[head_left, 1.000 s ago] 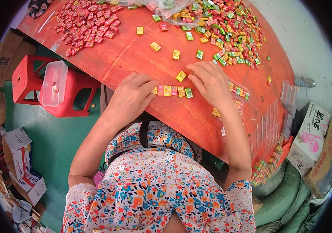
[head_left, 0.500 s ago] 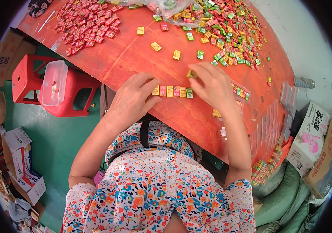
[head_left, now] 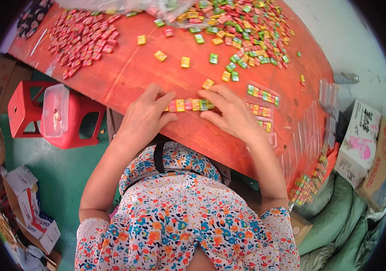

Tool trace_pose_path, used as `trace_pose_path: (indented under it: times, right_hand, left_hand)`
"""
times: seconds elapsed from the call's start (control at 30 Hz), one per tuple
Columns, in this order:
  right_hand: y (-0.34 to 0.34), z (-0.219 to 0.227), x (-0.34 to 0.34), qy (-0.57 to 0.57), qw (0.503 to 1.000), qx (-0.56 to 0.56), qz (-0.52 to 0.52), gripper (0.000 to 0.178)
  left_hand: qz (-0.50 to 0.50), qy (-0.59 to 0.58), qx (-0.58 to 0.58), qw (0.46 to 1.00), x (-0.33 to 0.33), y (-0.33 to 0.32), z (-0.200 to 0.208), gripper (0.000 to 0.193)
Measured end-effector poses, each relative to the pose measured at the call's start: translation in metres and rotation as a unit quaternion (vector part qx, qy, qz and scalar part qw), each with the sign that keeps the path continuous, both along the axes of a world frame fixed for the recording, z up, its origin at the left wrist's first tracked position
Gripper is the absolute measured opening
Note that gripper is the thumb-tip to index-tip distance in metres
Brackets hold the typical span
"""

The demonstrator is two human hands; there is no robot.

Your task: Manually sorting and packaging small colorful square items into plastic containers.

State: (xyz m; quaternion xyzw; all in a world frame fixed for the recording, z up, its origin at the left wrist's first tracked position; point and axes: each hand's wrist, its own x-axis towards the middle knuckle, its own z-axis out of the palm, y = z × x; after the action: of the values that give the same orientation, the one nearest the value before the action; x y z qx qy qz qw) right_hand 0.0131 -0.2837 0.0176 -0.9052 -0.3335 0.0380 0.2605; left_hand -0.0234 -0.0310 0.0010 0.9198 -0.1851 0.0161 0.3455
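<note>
A short row of small red, yellow and green boxes [head_left: 188,105] stands side by side near the table's front edge. My left hand [head_left: 145,112] has thumb and fingers closed about its left end. At the right end, my right hand [head_left: 231,110] pinches the row between thumb and fingers, which partly cover the last boxes. A loose yellow box [head_left: 207,84] lies just beyond my right fingers. Farther off sit a few more single boxes, among them a green box [head_left: 213,58] and a yellow box [head_left: 185,62].
Clear plastic trays [head_left: 263,95] with rows of boxes lie right of my right hand, and other clear trays [head_left: 308,131] beyond. A red box pile [head_left: 84,40] is far left, a mixed pile [head_left: 247,34] far right. Red stools [head_left: 73,122] stand left of the table [head_left: 129,77].
My right hand has come down and left from above the table, with a small box, to the right end of the row. My left hand stays at the left end. The view has shifted slightly.
</note>
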Motion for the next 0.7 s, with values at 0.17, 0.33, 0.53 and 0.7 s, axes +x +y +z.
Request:
trace_pose_path:
  times: [0.17,0.33,0.53,0.7]
  right_hand:
    - [0.009,-0.012,-0.009,-0.056,0.998,-0.003,-0.024,0.033]
    - [-0.019,-0.004,-0.028,-0.082,0.995,0.015,-0.051,0.031]
    - [-0.105,0.032,-0.061,-0.050,0.995,-0.027,-0.084,0.033]
    - [-0.154,0.029,-0.096,-0.024,0.991,-0.062,-0.117,0.032]
  left_hand:
    - [0.011,0.033,0.001,0.999,0.000,-0.008,0.003,0.036]
    - [-0.022,0.042,-0.029,0.998,-0.004,-0.035,0.012,0.032]
    - [-0.132,-0.021,-0.074,0.988,-0.009,-0.115,0.010,0.032]
    - [-0.221,0.007,-0.069,0.973,-0.019,-0.165,-0.002,0.028]
